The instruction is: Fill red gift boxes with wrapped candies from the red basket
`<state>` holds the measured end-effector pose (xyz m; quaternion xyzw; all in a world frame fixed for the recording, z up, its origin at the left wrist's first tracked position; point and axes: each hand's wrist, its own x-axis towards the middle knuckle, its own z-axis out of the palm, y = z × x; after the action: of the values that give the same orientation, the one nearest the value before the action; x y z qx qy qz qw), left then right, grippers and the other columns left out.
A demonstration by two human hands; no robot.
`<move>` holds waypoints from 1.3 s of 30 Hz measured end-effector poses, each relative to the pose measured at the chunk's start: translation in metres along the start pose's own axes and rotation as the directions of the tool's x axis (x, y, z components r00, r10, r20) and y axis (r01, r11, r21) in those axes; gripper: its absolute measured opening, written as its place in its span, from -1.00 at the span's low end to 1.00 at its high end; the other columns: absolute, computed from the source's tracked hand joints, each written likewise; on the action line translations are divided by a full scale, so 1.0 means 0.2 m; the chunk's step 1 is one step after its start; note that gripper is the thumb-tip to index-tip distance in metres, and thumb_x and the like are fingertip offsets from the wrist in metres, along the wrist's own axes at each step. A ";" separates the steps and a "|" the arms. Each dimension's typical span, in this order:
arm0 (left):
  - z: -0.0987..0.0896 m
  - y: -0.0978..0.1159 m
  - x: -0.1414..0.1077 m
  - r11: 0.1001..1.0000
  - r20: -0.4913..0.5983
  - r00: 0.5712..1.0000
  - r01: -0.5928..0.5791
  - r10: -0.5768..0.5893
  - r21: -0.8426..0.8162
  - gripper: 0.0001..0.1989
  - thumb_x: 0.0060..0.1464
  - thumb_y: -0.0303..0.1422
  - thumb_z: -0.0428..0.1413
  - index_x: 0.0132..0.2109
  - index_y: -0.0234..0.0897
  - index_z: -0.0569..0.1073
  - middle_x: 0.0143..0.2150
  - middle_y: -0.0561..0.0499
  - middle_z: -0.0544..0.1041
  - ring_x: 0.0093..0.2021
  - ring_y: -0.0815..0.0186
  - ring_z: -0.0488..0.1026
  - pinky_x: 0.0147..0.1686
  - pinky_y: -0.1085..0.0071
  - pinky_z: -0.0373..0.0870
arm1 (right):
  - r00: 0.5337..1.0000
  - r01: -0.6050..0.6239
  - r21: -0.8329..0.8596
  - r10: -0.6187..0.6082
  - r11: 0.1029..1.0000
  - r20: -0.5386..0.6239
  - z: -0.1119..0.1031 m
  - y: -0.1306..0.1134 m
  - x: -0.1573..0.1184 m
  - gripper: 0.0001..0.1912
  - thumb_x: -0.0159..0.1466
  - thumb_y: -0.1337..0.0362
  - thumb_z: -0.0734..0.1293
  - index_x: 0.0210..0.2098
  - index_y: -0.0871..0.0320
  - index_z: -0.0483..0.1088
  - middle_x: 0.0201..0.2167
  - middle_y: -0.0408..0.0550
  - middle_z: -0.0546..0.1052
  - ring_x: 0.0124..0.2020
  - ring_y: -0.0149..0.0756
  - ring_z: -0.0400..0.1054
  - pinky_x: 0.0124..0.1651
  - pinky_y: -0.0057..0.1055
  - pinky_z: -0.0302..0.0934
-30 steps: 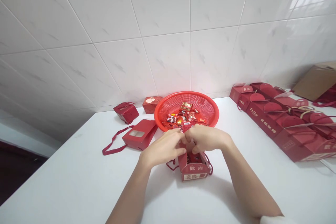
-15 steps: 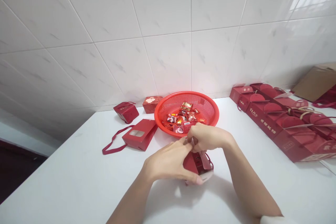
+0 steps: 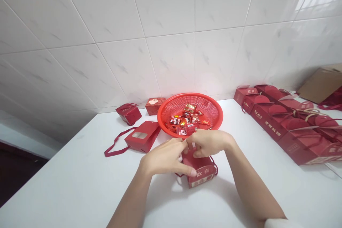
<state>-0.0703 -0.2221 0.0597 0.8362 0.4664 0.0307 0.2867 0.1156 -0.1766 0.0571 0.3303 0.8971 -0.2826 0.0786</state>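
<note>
A small red gift box [image 3: 199,165] with cord handles stands on the white table in front of me. Its near flap, printed with pale characters, is upright. My left hand [image 3: 167,158] grips the box's left side, with the thumb on the near flap. At the far end of the box is my right hand [image 3: 207,142], its fingers bent down on the far flap and partly hidden. Just beyond my hands sits a red plastic basket [image 3: 208,99] holding several wrapped candies [image 3: 187,119].
Rows of red gift boxes [image 3: 272,124] line the right side. At the left lie a red box with a ribbon handle [image 3: 143,137], a small dark red box [image 3: 128,114] and a patterned box [image 3: 155,106]. A brown carton [image 3: 319,83] is at the far right, and a tiled wall [image 3: 171,60] rises behind.
The near flap of the gift box has come upright, and its printed face now shows. My left hand has shifted slightly left; my right fingers have moved at the far end.
</note>
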 end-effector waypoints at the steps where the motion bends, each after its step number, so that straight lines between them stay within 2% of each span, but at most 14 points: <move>1: 0.00 0.00 0.00 1.000 0.017 1.000 0.024 -0.024 0.005 -0.60 -0.10 -0.04 0.29 -0.18 -0.18 0.49 -0.21 -0.02 0.51 -0.19 0.10 0.48 -0.38 0.39 0.31 | 1.000 -0.009 -0.002 0.009 1.000 0.000 -0.01 0.00 -0.01 -0.71 0.18 0.37 0.37 -0.09 0.18 0.53 -0.25 -0.03 0.62 -0.34 -0.29 0.42 -0.44 -0.49 0.11; 3: 0.00 0.01 0.01 0.994 0.017 0.995 0.097 -0.098 0.039 -0.57 -0.04 -0.08 0.25 -0.07 -0.19 0.44 -0.09 -0.07 0.47 -0.14 0.07 0.47 -0.35 0.36 0.30 | 1.000 -0.030 0.013 0.030 0.999 -0.005 -0.02 0.00 -0.05 -0.77 0.19 0.37 0.38 -0.15 0.21 0.52 -0.31 -0.03 0.62 -0.38 -0.30 0.43 -0.44 -0.49 0.11; 6: 0.02 0.03 0.02 0.978 -0.034 0.983 0.185 -0.182 0.095 -0.58 -0.02 -0.17 0.22 -0.02 -0.21 0.38 -0.03 -0.11 0.42 -0.13 0.06 0.47 -0.35 0.35 0.28 | 0.998 -0.038 0.091 0.043 0.995 -0.049 -0.05 0.01 -0.12 -0.89 0.23 0.35 0.36 -0.24 0.22 0.49 -0.34 -0.04 0.62 -0.42 -0.34 0.44 -0.44 -0.49 0.13; 9: 0.03 0.04 0.03 0.983 -0.020 0.989 0.146 -0.145 0.110 -0.52 -0.03 -0.26 0.24 0.04 -0.20 0.31 -0.03 -0.11 0.45 -0.08 0.04 0.46 -0.33 0.35 0.27 | 0.990 -0.083 0.154 0.098 0.985 -0.097 -0.07 0.01 -0.19 -0.93 0.26 0.33 0.32 -0.29 0.20 0.44 -0.43 -0.08 0.57 -0.48 -0.35 0.41 -0.48 -0.49 0.14; 13: 0.05 0.06 0.05 0.980 0.014 0.995 0.095 -0.099 0.177 -0.66 -0.03 -0.38 0.20 -0.08 -0.19 0.32 -0.21 -0.04 0.48 -0.21 0.08 0.46 -0.44 0.36 0.14 | 0.972 -0.196 0.143 0.212 0.970 -0.106 -0.06 0.04 -0.23 -0.92 0.22 0.37 0.28 -0.39 0.18 0.41 -0.59 -0.16 0.45 -0.58 -0.37 0.33 -0.55 -0.47 0.10; 15: 0.06 0.05 0.06 0.981 0.026 0.998 0.047 -0.053 0.189 -0.77 -0.03 -0.42 0.17 -0.18 -0.18 0.35 -0.21 -0.04 0.47 -0.21 0.10 0.45 -0.44 0.37 0.11 | 0.964 -0.233 0.104 0.244 0.967 -0.107 -0.01 0.06 -0.23 -0.92 0.20 0.38 0.30 -0.37 0.18 0.44 -0.57 -0.14 0.47 -0.57 -0.36 0.34 -0.52 -0.47 0.11; 17: 0.06 0.05 0.06 0.982 0.050 0.999 0.006 -0.015 0.188 -0.88 -0.02 -0.43 0.15 -0.28 -0.19 0.38 -0.21 -0.04 0.45 -0.18 0.11 0.44 -0.41 0.37 0.12 | 0.966 -0.235 0.073 0.241 0.969 -0.089 0.07 0.10 -0.22 -0.90 0.18 0.38 0.33 -0.33 0.19 0.50 -0.45 -0.06 0.55 -0.48 -0.30 0.41 -0.47 -0.45 0.14; 20: 0.05 0.03 0.07 0.984 0.098 0.995 0.002 -0.020 0.178 -0.97 0.01 -0.39 0.15 -0.34 -0.19 0.42 -0.23 -0.03 0.41 -0.19 0.13 0.42 -0.39 0.37 0.13 | 0.971 -0.230 0.059 0.232 0.971 -0.048 0.19 0.15 -0.23 -0.86 0.19 0.38 0.32 -0.33 0.21 0.55 -0.33 0.04 0.62 -0.37 -0.20 0.46 -0.39 -0.40 0.18; 24: 0.05 0.01 0.07 0.992 0.124 0.992 0.006 -0.022 0.129 -0.94 0.01 -0.34 0.17 -0.30 -0.16 0.48 -0.26 -0.01 0.42 -0.15 0.11 0.42 -0.35 0.38 0.18 | 0.976 -0.205 0.132 0.212 0.970 -0.047 0.32 0.18 -0.25 -0.79 0.21 0.42 0.27 -0.30 0.19 0.57 -0.27 0.03 0.66 -0.27 -0.17 0.51 -0.25 -0.37 0.26; 27: 0.05 -0.02 0.08 0.997 0.137 0.990 0.015 -0.026 0.079 -0.83 0.00 -0.33 0.19 -0.20 -0.13 0.51 -0.23 -0.01 0.48 -0.10 0.09 0.42 -0.34 0.39 0.22 | 0.969 -0.159 0.274 0.203 0.949 -0.141 0.42 0.20 -0.28 -0.80 0.18 0.43 0.26 -0.34 0.18 0.54 -0.27 0.01 0.66 -0.27 -0.18 0.51 -0.19 -0.36 0.29; 30: 0.05 -0.05 0.11 0.999 0.186 0.983 -0.006 0.000 0.031 -0.74 -0.01 -0.31 0.21 -0.10 -0.14 0.52 -0.12 0.00 0.53 -0.08 0.11 0.43 -0.29 0.39 0.27 | 0.917 -0.092 0.446 0.250 0.890 -0.310 0.50 0.22 -0.31 -0.85 0.20 0.38 0.26 -0.40 0.17 0.47 -0.32 0.01 0.63 -0.28 -0.19 0.48 -0.14 -0.31 0.31; 32: 0.04 -0.07 0.13 1.000 0.220 0.975 -0.030 0.031 -0.009 -0.69 -0.01 -0.30 0.24 -0.07 -0.16 0.51 -0.07 0.01 0.54 -0.07 0.13 0.44 -0.26 0.39 0.28 | 0.871 -0.008 0.584 0.293 0.812 -0.395 0.53 0.23 -0.32 -0.84 0.25 0.28 0.26 -0.43 0.16 0.42 -0.36 -0.01 0.59 -0.29 -0.20 0.46 -0.11 -0.29 0.32; 36: 0.04 -0.08 0.15 0.998 0.240 0.970 -0.026 0.040 -0.061 -0.67 -0.03 -0.31 0.26 -0.07 -0.18 0.50 -0.01 0.02 0.55 -0.04 0.14 0.45 -0.22 0.40 0.29 | 0.810 0.175 0.779 0.362 0.602 -0.462 0.57 0.24 -0.32 -0.76 0.24 0.10 0.32 -0.40 0.15 0.39 -0.33 -0.02 0.56 -0.20 -0.18 0.45 -0.03 -0.24 0.31; 39: 0.04 -0.09 0.15 0.998 0.245 0.969 -0.003 0.019 -0.067 -0.65 -0.04 -0.30 0.27 -0.06 -0.19 0.50 0.01 0.00 0.54 -0.02 0.13 0.44 -0.23 0.40 0.29 | 0.784 0.196 0.801 0.400 0.566 -0.474 0.60 0.25 -0.28 -0.79 0.14 0.14 0.41 -0.39 0.14 0.38 -0.36 -0.06 0.53 -0.28 -0.22 0.42 -0.10 -0.25 0.30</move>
<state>-0.0637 -0.1946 0.0378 0.8262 0.4213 -0.0560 0.3698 0.1841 -0.2438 -0.0470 0.4554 0.6135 -0.5356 -0.3597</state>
